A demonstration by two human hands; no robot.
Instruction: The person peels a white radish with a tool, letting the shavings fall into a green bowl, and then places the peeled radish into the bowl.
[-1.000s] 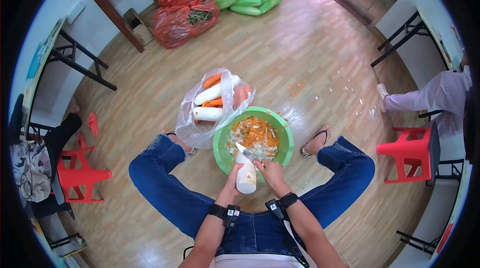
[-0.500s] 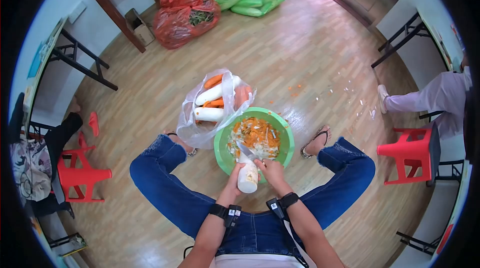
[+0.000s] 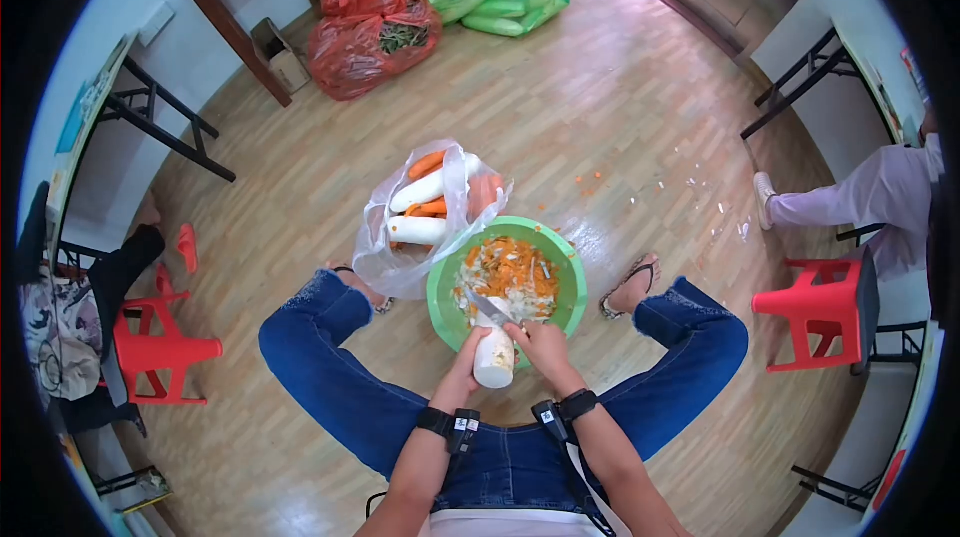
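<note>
A thick white radish (image 3: 495, 359) is gripped by my left hand (image 3: 468, 354), its fingers wrapped round the side. My right hand (image 3: 541, 341) is closed on a knife (image 3: 488, 307), whose blade lies against the radish's far end. Both are over the near rim of a green basin (image 3: 576, 307). Orange and white peelings (image 3: 515, 272) cover the basin's bottom. Just beyond its left side sits a clear plastic bag (image 3: 385, 262) with white radishes (image 3: 420, 230) and carrots (image 3: 428, 164) in it.
A red bag (image 3: 370, 52) and green bags of vegetables (image 3: 510, 2) lie on the floor at the back. Red stools (image 3: 820, 307) stand on both sides. Another person's leg (image 3: 835, 202) reaches in from the right. Scraps dot the wooden floor.
The knife blade has shifted slightly left and farther from me along the radish, with my right hand moving a little. My left hand keeps its hold on the radish.
</note>
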